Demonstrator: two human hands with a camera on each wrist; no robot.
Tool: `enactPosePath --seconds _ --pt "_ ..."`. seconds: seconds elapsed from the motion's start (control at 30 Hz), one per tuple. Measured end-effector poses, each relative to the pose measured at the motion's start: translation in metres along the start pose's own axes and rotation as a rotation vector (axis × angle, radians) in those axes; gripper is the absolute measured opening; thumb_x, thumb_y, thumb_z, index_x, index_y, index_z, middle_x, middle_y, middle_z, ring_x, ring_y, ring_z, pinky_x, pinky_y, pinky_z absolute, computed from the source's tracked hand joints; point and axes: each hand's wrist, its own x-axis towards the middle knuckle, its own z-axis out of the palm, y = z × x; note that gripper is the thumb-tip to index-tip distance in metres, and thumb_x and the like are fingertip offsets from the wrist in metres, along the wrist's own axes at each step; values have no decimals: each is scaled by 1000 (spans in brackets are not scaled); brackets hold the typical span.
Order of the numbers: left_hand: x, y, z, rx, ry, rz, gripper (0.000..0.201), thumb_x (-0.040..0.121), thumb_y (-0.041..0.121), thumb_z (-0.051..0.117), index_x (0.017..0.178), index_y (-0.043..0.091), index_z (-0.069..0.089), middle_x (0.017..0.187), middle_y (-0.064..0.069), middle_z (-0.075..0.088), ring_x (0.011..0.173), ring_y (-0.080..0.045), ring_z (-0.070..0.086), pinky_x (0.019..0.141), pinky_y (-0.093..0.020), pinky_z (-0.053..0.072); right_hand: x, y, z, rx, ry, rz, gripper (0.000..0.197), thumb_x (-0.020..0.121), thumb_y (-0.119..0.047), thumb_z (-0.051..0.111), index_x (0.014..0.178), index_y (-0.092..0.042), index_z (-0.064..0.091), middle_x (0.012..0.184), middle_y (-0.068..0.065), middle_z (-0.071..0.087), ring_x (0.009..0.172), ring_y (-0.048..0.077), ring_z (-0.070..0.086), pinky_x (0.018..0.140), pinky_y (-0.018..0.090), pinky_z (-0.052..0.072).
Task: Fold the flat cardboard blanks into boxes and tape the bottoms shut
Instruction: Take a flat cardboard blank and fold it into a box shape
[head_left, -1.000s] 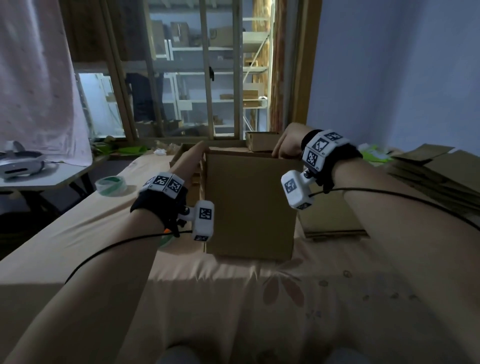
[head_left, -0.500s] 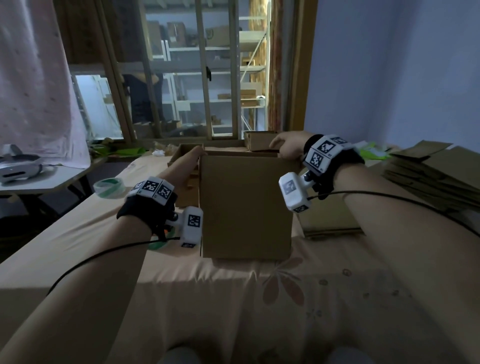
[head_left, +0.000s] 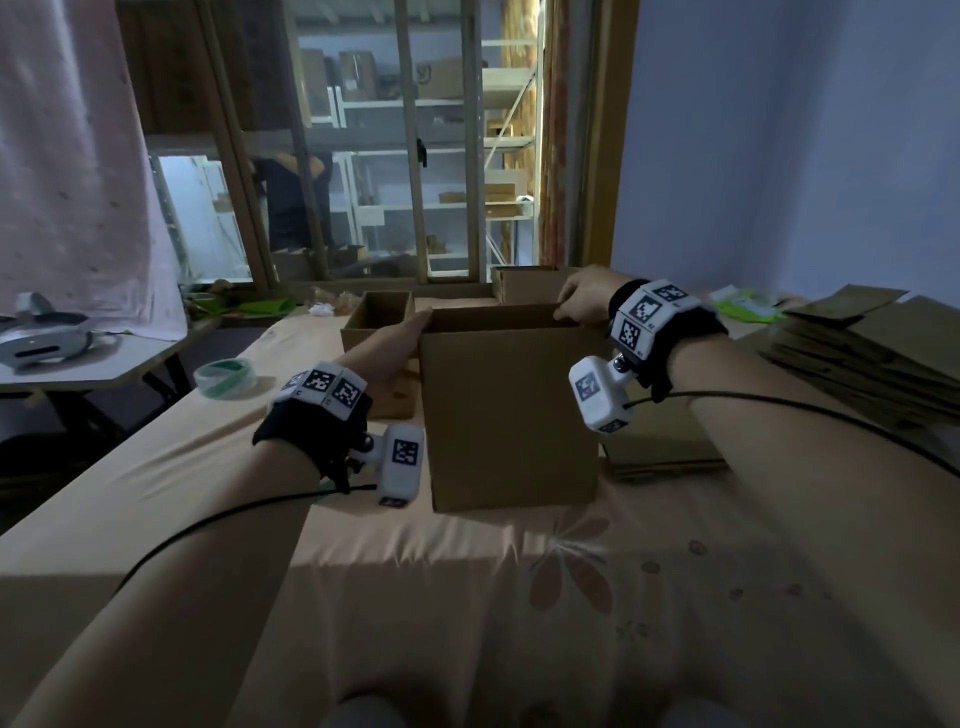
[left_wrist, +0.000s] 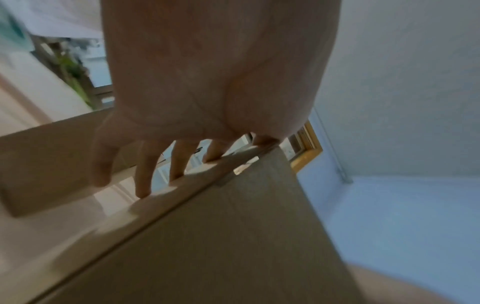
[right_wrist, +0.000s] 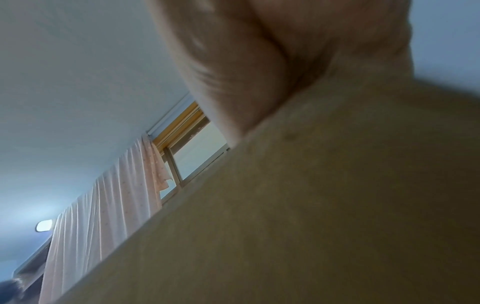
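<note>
A brown cardboard box (head_left: 509, 410) stands upright and open-topped on the cloth-covered table (head_left: 415, 597). My left hand (head_left: 397, 340) lies along the box's left wall near the top corner. In the left wrist view its fingers (left_wrist: 142, 181) are nearly straight and touch the cardboard edge (left_wrist: 197, 181). My right hand (head_left: 582, 301) holds the top right rim with its fingers curled over the edge. The right wrist view shows only the heel of that hand (right_wrist: 233, 78) against the box wall (right_wrist: 324, 205); its fingertips are hidden.
A green-and-white tape roll (head_left: 227, 376) lies left of the box. A second open box (head_left: 378, 319) and a smaller one (head_left: 524, 283) stand behind. Flat blanks are stacked at the right (head_left: 872, 353), one lies beside the box (head_left: 665, 452). A headset (head_left: 41, 340) rests on a side table.
My left wrist has slid down and back along the box's left side. The right hand stays at the top right rim. The box has barely moved.
</note>
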Motion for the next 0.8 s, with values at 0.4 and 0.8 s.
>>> enactPosePath --seconds 0.4,0.8 --pt "2 3 16 -86 77 111 47 97 40 40 136 14 41 93 -9 60 86 -21 57 86 -35 46 6 -1 6 20 82 113 62 93 -51 54 125 2 52 126 17 60 108 28 59 86 34 45" --pt "6 -3 11 -74 68 180 47 97 47 37 129 16 52 131 -16 56 123 -32 52 107 -51 38 11 1 7 3 51 76 59 93 -52 54 120 1 59 119 14 62 108 28 60 79 34 45"
